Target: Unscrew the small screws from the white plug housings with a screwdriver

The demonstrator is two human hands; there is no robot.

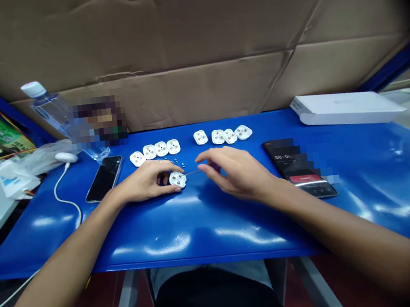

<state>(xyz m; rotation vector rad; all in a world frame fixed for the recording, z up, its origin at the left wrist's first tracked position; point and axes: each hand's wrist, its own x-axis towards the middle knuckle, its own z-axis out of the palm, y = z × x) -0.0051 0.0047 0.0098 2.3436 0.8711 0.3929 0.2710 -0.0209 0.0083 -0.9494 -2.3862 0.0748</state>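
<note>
My left hand [151,179] grips a small white plastic piece [177,180] with metal parts inside, thumb and fingers on its edges, down on the blue table. My right hand [230,170] is just to the right, thumb and index finger pinched on a thin metal rod [192,173] whose far end reaches the white piece. Tiny screws [176,161] lie behind the piece. Farther back stand similar white pieces, several on the left [161,149] and several on the right [218,136].
A dark phone [104,179] lies left of my left hand, near a white cable [63,200] and a clear bottle [52,111]. Right of my right hand is a phone showing a timer [294,163]. A white box [347,108] sits at the back right, before a cardboard wall [184,97].
</note>
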